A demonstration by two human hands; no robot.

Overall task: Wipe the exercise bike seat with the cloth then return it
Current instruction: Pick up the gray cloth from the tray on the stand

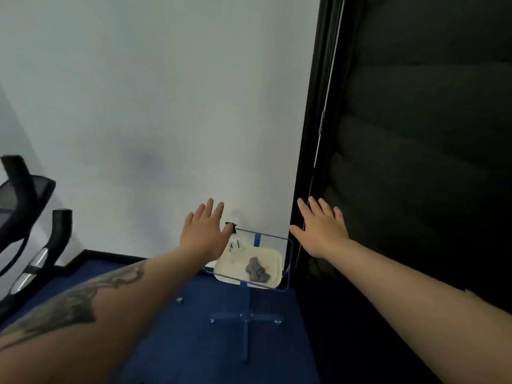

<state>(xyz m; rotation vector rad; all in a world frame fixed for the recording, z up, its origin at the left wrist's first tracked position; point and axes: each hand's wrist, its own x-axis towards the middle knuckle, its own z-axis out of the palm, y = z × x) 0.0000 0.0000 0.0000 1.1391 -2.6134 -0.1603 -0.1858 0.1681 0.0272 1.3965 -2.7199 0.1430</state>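
Note:
A crumpled grey cloth [257, 270] lies in a cream tray [274, 259] on a small glass-topped stand with a blue frame [288, 261], against the white wall. My left hand [205, 231] is stretched out flat above the tray's left side, fingers apart, holding nothing. My right hand [321, 228] is held out flat to the right of the tray, also empty with fingers spread. Part of the black exercise bike [30, 217] shows at the far left edge; its seat is not in view.
A dark door or shutter [415, 162] fills the right side. Blue carpet [180, 328] covers the floor below. The stand's blue cross-shaped base [246, 318] sits on the carpet. Small tools and orange bits lie in the tray beside the cloth.

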